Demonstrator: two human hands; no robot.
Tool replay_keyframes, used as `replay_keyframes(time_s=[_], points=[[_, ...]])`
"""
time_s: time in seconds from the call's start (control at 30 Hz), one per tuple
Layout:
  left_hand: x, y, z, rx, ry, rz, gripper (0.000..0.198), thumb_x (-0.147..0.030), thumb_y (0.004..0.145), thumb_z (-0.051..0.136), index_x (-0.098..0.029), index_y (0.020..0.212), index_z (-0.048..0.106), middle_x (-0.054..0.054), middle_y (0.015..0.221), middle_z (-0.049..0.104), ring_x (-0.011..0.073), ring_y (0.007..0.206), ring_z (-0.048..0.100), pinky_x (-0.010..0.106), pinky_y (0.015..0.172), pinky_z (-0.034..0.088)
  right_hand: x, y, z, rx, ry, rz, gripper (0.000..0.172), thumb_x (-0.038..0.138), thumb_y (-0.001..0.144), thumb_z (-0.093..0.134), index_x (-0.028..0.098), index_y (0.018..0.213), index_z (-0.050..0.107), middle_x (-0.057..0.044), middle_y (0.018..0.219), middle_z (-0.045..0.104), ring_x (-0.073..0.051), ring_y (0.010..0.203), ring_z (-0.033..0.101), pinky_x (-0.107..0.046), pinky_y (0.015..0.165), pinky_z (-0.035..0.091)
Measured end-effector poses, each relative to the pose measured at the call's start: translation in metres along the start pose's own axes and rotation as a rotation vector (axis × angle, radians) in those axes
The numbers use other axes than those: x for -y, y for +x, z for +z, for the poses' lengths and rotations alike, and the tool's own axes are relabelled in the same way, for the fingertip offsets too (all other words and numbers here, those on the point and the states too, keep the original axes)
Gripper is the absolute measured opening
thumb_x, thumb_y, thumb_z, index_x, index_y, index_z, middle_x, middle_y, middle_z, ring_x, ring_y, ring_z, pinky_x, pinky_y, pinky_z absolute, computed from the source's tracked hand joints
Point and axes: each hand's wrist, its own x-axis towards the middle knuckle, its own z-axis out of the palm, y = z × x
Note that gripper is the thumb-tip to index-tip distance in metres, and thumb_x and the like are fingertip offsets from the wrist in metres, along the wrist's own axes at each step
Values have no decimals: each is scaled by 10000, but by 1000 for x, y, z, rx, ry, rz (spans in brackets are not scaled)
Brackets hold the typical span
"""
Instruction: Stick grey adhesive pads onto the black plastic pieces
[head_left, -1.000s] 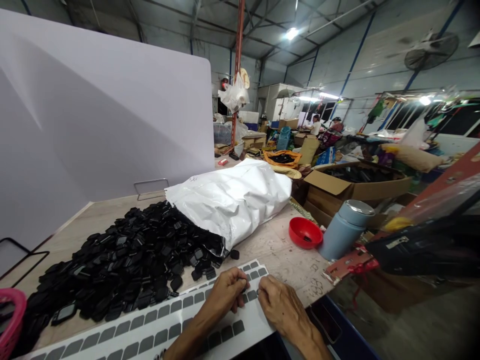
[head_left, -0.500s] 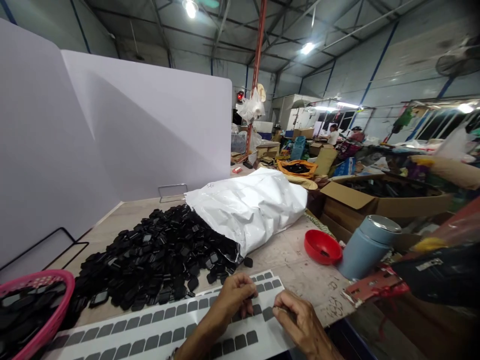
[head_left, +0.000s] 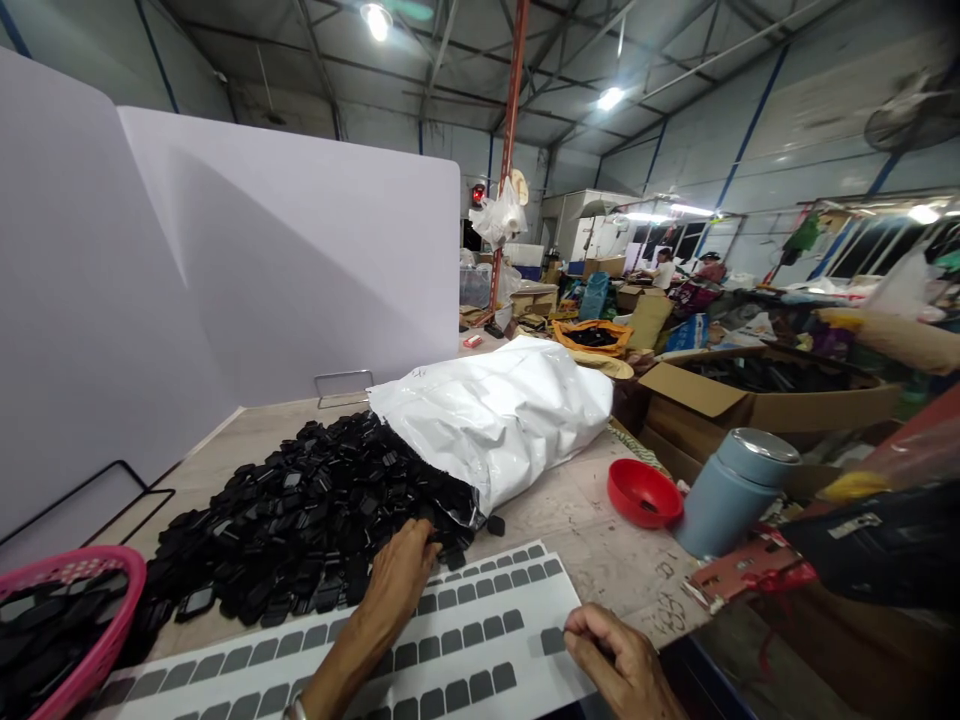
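My left hand [head_left: 397, 575] reaches over the sheet to the near edge of the pile of small black square pieces [head_left: 300, 530]. Its fingers are bent and close together among the pieces; what they hold, if anything, is hidden. Between thumb and forefinger, my right hand [head_left: 619, 655] pinches a dark grey rounded-square sticker [head_left: 553, 641] above the right end of the white sheet [head_left: 536, 685]. Rows of similar grey squares cover that sheet, and another sheet's edge shows behind it. A large white plastic bag [head_left: 517, 415] lies with its mouth towards the pile.
A pink basket [head_left: 135, 600] of black pieces stands at the left. On the right are a red bowl [head_left: 637, 495], a blue-grey flask [head_left: 731, 495] and an open cardboard box [head_left: 787, 410]. White panels [head_left: 315, 260] stand behind the table. Two people work far back.
My left hand has moved from the sheet, away and left, to the pile of black pieces. My right hand has shifted slightly right with the grey sticker, which shows more plainly now.
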Motion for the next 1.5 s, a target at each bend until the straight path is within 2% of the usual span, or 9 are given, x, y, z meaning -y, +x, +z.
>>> replay_keyframes(time_s=[0.17,0.27,0.43,0.6,0.8,1.0,1.1,1.3,1.5], points=[[-5,5,-13,9,-81,-43,159,-339,799,501,-209,748,577,25,761,555,207,773,519,293,685,336,1,-3,0,-55,73,33,255,423,826,517,206,743,623,10,669,564,-164,661,522,-249,626,380],[-12,-2,-18,93,-246,-132,254,-451,788,463,-203,786,520,-8,667,537,135,531,450,250,508,300,4,-6,7,-47,240,116,286,454,810,552,208,877,682,-9,736,591,-166,677,525,-263,632,391],[-29,-39,3,328,-574,-239,317,-502,731,516,-195,786,459,0,672,601,33,357,271,208,389,142,27,-6,32,199,640,191,419,445,774,595,218,1120,658,20,748,519,-73,486,373,-229,481,300],[-33,-65,27,492,-965,-305,285,-387,664,645,-172,780,499,-11,606,613,5,301,279,191,348,103,46,-2,47,362,622,97,438,329,744,631,204,1163,662,30,693,500,-73,523,368,-228,523,297],[-29,-65,30,633,-993,-230,324,-348,676,722,-145,878,571,4,702,639,-4,316,329,179,335,157,37,-5,44,394,613,219,544,315,735,615,206,1268,597,16,741,561,-84,561,409,-225,541,314],[-22,-68,35,625,-959,-227,556,-317,675,730,-177,1155,486,-10,677,663,26,335,360,175,348,202,38,-6,42,422,566,166,555,240,690,582,209,1243,614,35,696,559,-98,582,475,-248,607,350],[-26,-71,30,650,-894,-232,454,-274,705,714,-183,1100,510,-13,691,661,32,367,393,172,364,231,37,-9,35,438,575,209,508,230,667,586,230,1169,665,35,698,575,-96,583,480,-234,598,359],[-36,-73,32,615,-992,-250,380,-224,619,769,-180,913,532,8,789,677,22,364,415,172,359,228,27,-15,25,150,584,230,426,393,776,585,195,1145,666,13,740,560,-82,491,435,-220,487,353],[-36,-77,45,609,-1078,-269,394,-199,594,793,-177,887,530,-51,633,608,22,339,427,175,363,165,30,-13,42,-181,290,-149,225,351,887,526,232,1002,678,-30,804,648,-168,726,612,-238,678,475]])
